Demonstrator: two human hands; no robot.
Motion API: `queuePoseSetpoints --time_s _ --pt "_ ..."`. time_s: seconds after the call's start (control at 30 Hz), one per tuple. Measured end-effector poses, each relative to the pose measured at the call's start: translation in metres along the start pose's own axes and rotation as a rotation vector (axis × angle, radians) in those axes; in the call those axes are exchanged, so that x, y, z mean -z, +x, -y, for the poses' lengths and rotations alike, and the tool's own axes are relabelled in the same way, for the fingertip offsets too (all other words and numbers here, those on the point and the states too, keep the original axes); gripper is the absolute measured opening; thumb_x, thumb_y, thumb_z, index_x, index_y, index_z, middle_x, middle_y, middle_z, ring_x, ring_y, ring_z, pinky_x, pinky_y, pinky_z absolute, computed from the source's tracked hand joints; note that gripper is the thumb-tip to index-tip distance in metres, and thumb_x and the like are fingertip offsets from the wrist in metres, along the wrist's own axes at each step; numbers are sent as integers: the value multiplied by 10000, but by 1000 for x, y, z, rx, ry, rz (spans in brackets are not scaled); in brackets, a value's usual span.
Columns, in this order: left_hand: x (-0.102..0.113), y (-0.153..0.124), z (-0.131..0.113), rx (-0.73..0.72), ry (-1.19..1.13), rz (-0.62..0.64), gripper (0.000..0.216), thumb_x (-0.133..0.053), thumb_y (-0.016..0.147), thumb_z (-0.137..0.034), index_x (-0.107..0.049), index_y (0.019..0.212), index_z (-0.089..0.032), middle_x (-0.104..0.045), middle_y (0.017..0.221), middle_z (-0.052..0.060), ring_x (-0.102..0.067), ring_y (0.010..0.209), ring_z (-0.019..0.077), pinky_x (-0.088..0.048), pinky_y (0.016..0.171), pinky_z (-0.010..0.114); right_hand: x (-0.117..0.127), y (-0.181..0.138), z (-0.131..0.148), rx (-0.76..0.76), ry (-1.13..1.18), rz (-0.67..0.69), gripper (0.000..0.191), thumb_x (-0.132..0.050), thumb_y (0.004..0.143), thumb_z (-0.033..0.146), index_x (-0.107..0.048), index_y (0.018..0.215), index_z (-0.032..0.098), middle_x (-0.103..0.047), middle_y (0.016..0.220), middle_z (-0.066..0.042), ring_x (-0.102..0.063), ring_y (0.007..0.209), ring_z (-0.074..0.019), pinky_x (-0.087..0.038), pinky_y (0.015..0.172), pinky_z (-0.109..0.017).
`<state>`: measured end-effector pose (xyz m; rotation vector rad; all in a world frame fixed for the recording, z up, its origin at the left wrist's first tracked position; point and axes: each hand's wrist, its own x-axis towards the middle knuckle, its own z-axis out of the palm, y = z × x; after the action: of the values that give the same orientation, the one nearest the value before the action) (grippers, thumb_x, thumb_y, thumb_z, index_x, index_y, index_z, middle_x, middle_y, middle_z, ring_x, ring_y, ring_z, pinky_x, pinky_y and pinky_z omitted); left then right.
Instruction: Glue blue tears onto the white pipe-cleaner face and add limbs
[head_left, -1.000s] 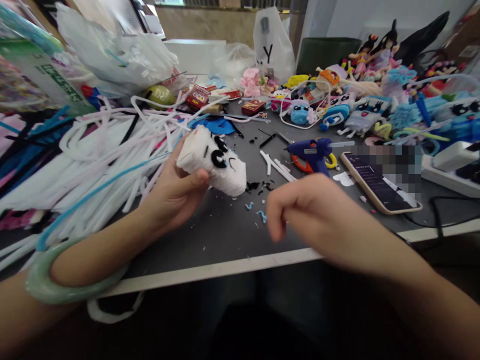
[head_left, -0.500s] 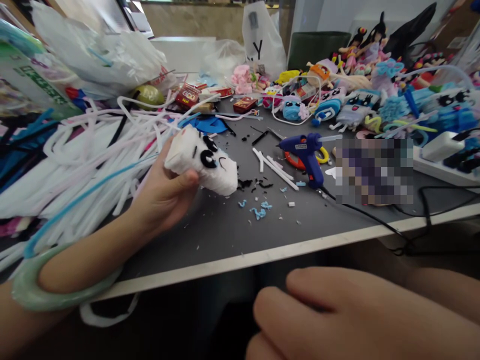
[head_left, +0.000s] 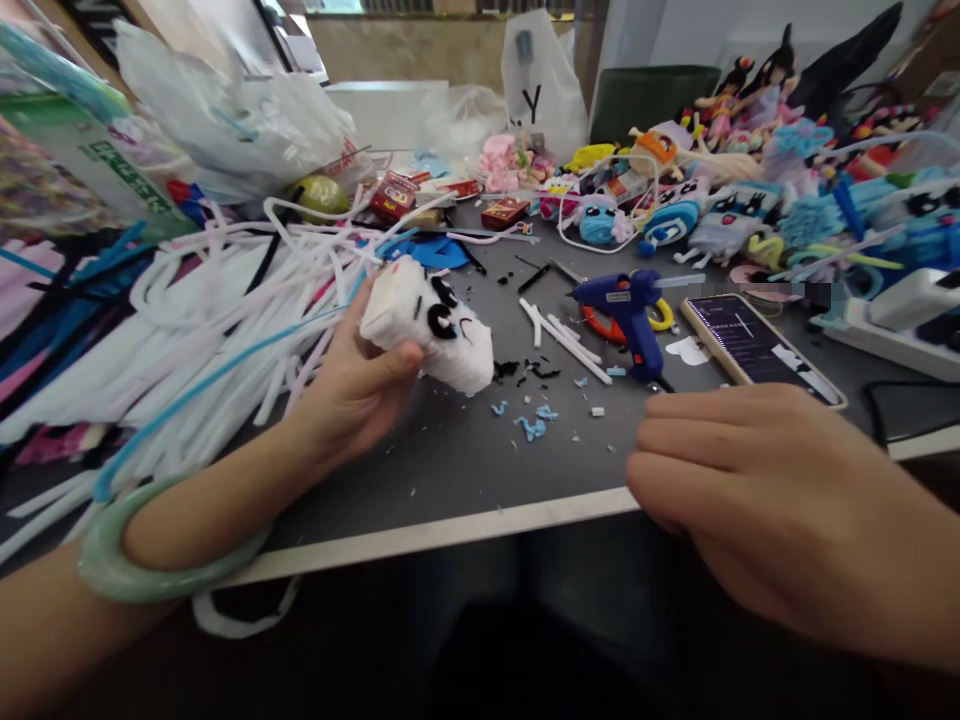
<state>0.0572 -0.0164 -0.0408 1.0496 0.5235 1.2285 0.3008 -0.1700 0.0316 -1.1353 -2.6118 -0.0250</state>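
My left hand (head_left: 367,390) is closed around a white fuzzy box-shaped doll (head_left: 446,340). The doll has black eyes, a small frowning mouth and a pinkish mark near its top, and it is tilted above the table. On that wrist sits a pale green bangle (head_left: 112,555). My right hand (head_left: 720,470) is curled into a fist at the table's front edge, back of the hand up; its inner side is hidden. Just beyond it lie a blue glue gun (head_left: 626,310), a phone (head_left: 750,345) and scissors (head_left: 664,315) with red and yellow handles.
White chenille stems (head_left: 225,310) are heaped on the left. Cut white pieces (head_left: 566,340) and blue fuzzy scraps (head_left: 536,425) lie mid-table. Finished dolls (head_left: 731,215) crowd the back right, near a white power strip (head_left: 892,330). Plastic bags (head_left: 232,120) stand behind.
My right hand has risen from below the table edge toward the phone and glue gun. The view has shifted slightly; my left hand still holds the doll much the same way.
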Motion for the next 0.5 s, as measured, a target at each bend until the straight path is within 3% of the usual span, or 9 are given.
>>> queuePoseSetpoints --time_s 0.17,0.33,0.5 --pt "-1 0 -1 -13 22 -5 687 -1031 456 -254 -726 1069 -290 -687 966 -58 -588 906 97 -474 832 200 -10 19 -18 -66 -53 105 249 -414 749 -18 -462 627 194 -500 609 0 -356 591 -138 -194 554 -311" --pt "-2 -2 -1 5 22 -24 719 -1034 442 -244 -721 1088 -279 -685 988 -50 -589 921 106 -476 838 208 -21 30 -24 -182 -67 256 193 -454 704 2 -475 641 183 -533 644 -6 -365 601 -129 -171 561 -293" --pt "0 -1 -1 -3 35 -24 721 -1035 440 -261 -719 1088 -281 -677 984 -48 -587 919 113 -478 847 219 -16 25 -25 -150 74 154 210 -442 719 1 -489 620 179 -534 627 -4 -419 588 -116 -254 547 -268"
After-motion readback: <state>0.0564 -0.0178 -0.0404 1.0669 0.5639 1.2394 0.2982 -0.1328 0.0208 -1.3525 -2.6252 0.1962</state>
